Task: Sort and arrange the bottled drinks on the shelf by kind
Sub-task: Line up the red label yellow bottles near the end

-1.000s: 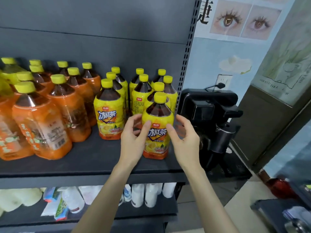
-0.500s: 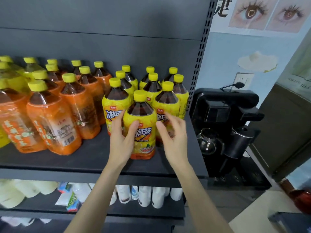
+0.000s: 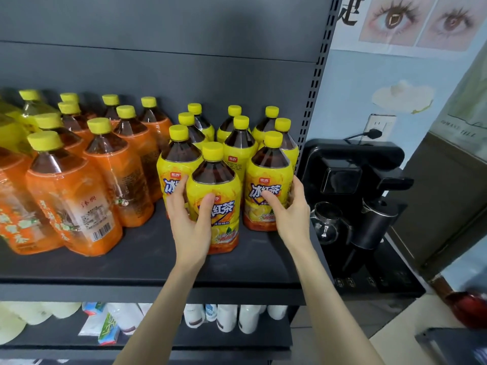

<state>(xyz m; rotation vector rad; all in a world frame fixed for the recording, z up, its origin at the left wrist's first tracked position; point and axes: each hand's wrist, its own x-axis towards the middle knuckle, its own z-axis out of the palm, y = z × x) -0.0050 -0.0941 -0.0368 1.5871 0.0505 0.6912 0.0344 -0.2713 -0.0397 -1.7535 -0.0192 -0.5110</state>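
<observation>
On the dark shelf board (image 3: 147, 262) stand two kinds of tea bottles with yellow caps. Orange-labelled bottles (image 3: 76, 196) fill the left half. Yellow-labelled iced tea bottles (image 3: 238, 154) are grouped at the right. My left hand (image 3: 188, 219) grips the front yellow-labelled bottle (image 3: 218, 206), thumb across its label, fingers behind it. My right hand (image 3: 288, 214) grips the neighbouring yellow-labelled bottle (image 3: 268, 185) at the shelf's right end, thumb on its front and fingers round its right side. Both bottles stand upright on the board.
The perforated shelf upright (image 3: 316, 83) bounds the shelf on the right. A black coffee machine (image 3: 355, 191) with a glass pot stands just beyond it. White bottles and packets (image 3: 224, 317) sit on the lower shelf. Bare board lies in front of the bottles.
My left hand slid the front yellow-labelled bottle leftward along the shelf. My right hand left that bottle and took hold of the yellow-labelled one to its right.
</observation>
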